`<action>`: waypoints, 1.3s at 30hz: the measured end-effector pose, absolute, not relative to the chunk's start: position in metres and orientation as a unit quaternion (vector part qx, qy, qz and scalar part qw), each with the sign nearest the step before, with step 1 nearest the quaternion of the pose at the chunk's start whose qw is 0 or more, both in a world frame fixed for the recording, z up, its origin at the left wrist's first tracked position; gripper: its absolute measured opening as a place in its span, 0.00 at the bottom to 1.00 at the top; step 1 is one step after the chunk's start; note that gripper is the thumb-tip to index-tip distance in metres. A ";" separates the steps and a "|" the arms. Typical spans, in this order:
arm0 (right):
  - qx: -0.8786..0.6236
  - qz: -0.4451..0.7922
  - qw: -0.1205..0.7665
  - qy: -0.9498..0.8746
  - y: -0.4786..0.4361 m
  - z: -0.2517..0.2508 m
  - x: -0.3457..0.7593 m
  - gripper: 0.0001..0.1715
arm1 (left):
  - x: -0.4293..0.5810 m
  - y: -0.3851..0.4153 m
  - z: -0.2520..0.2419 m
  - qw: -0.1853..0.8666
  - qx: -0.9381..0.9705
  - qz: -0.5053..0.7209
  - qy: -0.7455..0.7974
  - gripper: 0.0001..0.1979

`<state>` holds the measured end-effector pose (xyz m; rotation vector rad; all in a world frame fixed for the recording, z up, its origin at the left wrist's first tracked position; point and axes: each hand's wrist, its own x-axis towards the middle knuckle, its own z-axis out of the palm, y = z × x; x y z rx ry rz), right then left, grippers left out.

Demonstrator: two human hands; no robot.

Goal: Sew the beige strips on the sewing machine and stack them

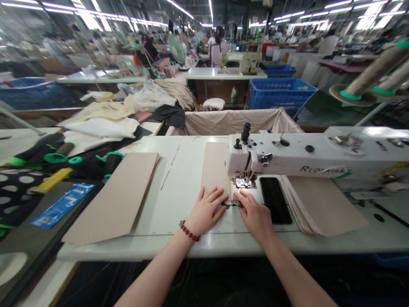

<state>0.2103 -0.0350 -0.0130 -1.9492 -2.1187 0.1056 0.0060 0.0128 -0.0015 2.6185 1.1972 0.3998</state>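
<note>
A beige fabric piece [214, 164] lies on the pale table, its right edge beside the needle area of a white sewing machine [287, 155]. My left hand [207, 209], with a red bead bracelet at the wrist, rests with fingers spread over the near end of that piece. Just in front of the presser foot [245, 182], my right hand [255, 214] has its fingers bent around a small dark metal tool [234, 204], possibly scissors. The tool's tip points toward my left hand. Part of it is hidden under the right fingers.
A black phone [275, 200] lies right of my right hand. Beige stacks sit at the left [118, 196] and right [326, 204]. Thread spools, a blue packet [62, 205] and dark fabric lie far left. Behind the table are a cloth-lined bin [230, 121] and a blue basket [279, 94].
</note>
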 end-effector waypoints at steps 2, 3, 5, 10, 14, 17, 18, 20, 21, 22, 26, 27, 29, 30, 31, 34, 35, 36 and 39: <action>-0.671 0.036 0.131 -0.729 -0.035 -0.013 0.210 0.30 | 0.007 0.015 -0.003 0.117 0.898 0.130 0.403 0.22; -0.671 0.036 0.132 -0.729 -0.035 -0.013 0.210 0.29 | 0.008 0.016 -0.003 0.116 0.899 0.127 0.402 0.22; -0.670 0.034 0.133 -0.729 -0.035 -0.014 0.211 0.28 | 0.009 0.020 -0.005 0.113 0.901 0.119 0.402 0.23; -0.671 0.029 0.133 -0.729 -0.034 -0.016 0.211 0.28 | 0.013 0.035 -0.009 0.096 0.902 0.110 0.407 0.25; -0.670 0.027 0.138 -0.729 -0.033 -0.018 0.211 0.28 | 0.016 0.045 -0.015 0.083 0.898 0.117 0.416 0.26; -0.669 0.029 0.140 -0.729 -0.033 -0.017 0.212 0.29 | 0.017 0.048 -0.018 0.079 0.896 0.123 0.419 0.28; -0.668 0.030 0.140 -0.730 -0.033 -0.017 0.212 0.30 | 0.017 0.049 -0.019 0.078 0.896 0.124 0.420 0.28; -0.666 0.031 0.140 -0.732 -0.033 -0.016 0.212 0.30 | 0.017 0.048 -0.019 0.076 0.895 0.126 0.420 0.28; -0.665 0.031 0.139 -0.733 -0.033 -0.015 0.212 0.30 | 0.017 0.048 -0.019 0.075 0.896 0.126 0.420 0.28; -0.665 0.031 0.138 -0.733 -0.033 -0.014 0.211 0.30 | 0.017 0.048 -0.019 0.074 0.896 0.127 0.420 0.29; -0.666 0.030 0.139 -0.732 -0.033 -0.014 0.211 0.29 | 0.017 0.047 -0.019 0.069 0.895 0.128 0.421 0.30; -0.665 0.030 0.139 -0.733 -0.033 -0.014 0.212 0.29 | 0.017 0.047 -0.020 0.068 0.895 0.128 0.422 0.30; -0.666 0.030 0.140 -0.732 -0.033 -0.015 0.212 0.30 | 0.018 0.048 -0.020 0.067 0.895 0.126 0.422 0.30; -0.667 0.030 0.140 -0.731 -0.033 -0.015 0.212 0.30 | 0.018 0.048 -0.020 0.067 0.895 0.125 0.422 0.30; -0.668 0.030 0.140 -0.730 -0.033 -0.015 0.212 0.30 | 0.018 0.048 -0.020 0.066 0.896 0.125 0.421 0.30; -0.670 0.030 0.142 -0.728 -0.033 -0.016 0.211 0.30 | 0.017 0.048 -0.019 0.063 0.896 0.130 0.421 0.30; -0.669 0.029 0.143 -0.729 -0.033 -0.016 0.211 0.30 | 0.017 0.048 -0.019 0.063 0.896 0.131 0.420 0.30; -0.668 0.028 0.144 -0.730 -0.033 -0.016 0.211 0.30 | 0.017 0.048 -0.019 0.062 0.896 0.133 0.420 0.30; -0.667 0.026 0.143 -0.731 -0.033 -0.017 0.211 0.30 | 0.018 0.047 -0.018 0.063 0.893 0.138 0.423 0.29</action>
